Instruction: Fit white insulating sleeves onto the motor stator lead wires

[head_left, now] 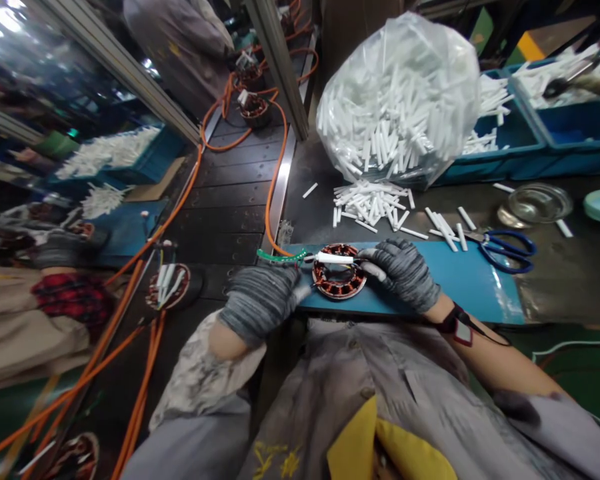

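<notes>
A ring-shaped motor stator (341, 288) with copper windings lies on a blue mat (460, 270) in front of me. Across its upper part runs a white sleeve tube (335, 258), with wires at both ends and a green perforated strip (280, 257) at its left. My left hand (265, 300), in a grey striped glove, is closed at the left side of the stator, its fingertips on the wires. My right hand (403, 272), gloved alike, pinches wires at the tube's right end. Fingers partly hide both grips.
Loose white tubes (373, 203) lie behind the mat, below a clear bag of tubes (400, 100). Blue-handled scissors (510, 250), a glass dish (537, 203) and blue bins (505, 157) are at right. Left, a conveyor (220, 200) carries stators and orange cords; a co-worker's gloved hand (63, 248) is beyond.
</notes>
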Demonstrator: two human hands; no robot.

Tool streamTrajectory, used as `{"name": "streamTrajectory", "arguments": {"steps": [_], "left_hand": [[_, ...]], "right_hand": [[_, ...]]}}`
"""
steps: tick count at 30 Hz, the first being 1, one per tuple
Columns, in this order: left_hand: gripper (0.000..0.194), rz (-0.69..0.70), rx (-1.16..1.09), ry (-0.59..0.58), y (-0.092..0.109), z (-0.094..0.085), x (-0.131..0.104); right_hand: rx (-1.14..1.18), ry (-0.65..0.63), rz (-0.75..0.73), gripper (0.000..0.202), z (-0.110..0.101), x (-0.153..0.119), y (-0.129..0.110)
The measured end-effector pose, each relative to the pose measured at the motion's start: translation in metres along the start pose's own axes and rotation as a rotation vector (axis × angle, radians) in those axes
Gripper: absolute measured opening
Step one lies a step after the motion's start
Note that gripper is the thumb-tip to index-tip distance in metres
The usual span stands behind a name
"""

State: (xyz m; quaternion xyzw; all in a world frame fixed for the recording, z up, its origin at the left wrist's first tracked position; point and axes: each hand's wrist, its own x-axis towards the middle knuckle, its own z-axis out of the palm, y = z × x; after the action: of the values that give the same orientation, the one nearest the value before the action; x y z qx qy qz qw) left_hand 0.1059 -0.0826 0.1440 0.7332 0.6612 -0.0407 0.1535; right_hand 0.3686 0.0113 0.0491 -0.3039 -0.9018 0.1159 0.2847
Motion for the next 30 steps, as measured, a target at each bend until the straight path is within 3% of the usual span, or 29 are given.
{"name": "streamTrajectory", "arguments": {"steps": [2, 4, 6, 7, 11, 15, 17, 20, 23, 26, 30], "left_hand": [[0.033, 0.328, -0.221, -0.114, 0.008, 0.0, -0.004], [0.035, 0.511, -0.371, 0.049, 0.014, 0.005, 0.009], [0.04, 0.421, -0.349, 0.304, 0.017, 0.013, 0.03], [0.04, 0.355, -0.311, 0.346, 0.019, 0.018, 0.041], [0.035, 0.308, -0.284, 0.199, 0.022, 0.031, 0.064], [0.034, 0.157, -0.149, 0.13, 0.028, 0.03, 0.062], [0.034, 0.132, -0.123, 0.093, 0.029, 0.028, 0.061], [0.034, 0.197, -0.159, 0.061, 0.027, 0.026, 0.062], [0.034, 0.213, -0.187, 0.07, 0.023, 0.027, 0.062], [0.031, 0.201, -0.238, 0.102, 0.02, 0.029, 0.061], [0.03, 0.199, -0.257, 0.089, 0.018, 0.029, 0.059]], "right_hand": [[-0.073, -0.034, -0.022, 0.04, -0.003, 0.003, -0.001], [-0.123, -0.076, -0.019, 0.044, -0.006, 0.006, -0.001], [-0.071, -0.09, 0.036, 0.05, -0.009, 0.006, -0.001], [0.002, -0.082, 0.088, 0.052, -0.009, 0.005, 0.0], [0.38, -0.039, 0.343, 0.057, -0.002, 0.0, -0.004], [0.834, -0.034, 0.623, 0.051, 0.005, 0.0, -0.013], [0.875, -0.052, 0.671, 0.051, 0.003, 0.001, -0.015], [0.833, -0.106, 0.688, 0.047, -0.006, -0.003, -0.008], [0.968, -0.121, 0.623, 0.051, -0.011, -0.012, 0.004], [1.123, -0.17, 0.496, 0.049, -0.005, -0.016, 0.013], [1.165, -0.23, 0.398, 0.039, 0.007, -0.008, 0.018]]}}
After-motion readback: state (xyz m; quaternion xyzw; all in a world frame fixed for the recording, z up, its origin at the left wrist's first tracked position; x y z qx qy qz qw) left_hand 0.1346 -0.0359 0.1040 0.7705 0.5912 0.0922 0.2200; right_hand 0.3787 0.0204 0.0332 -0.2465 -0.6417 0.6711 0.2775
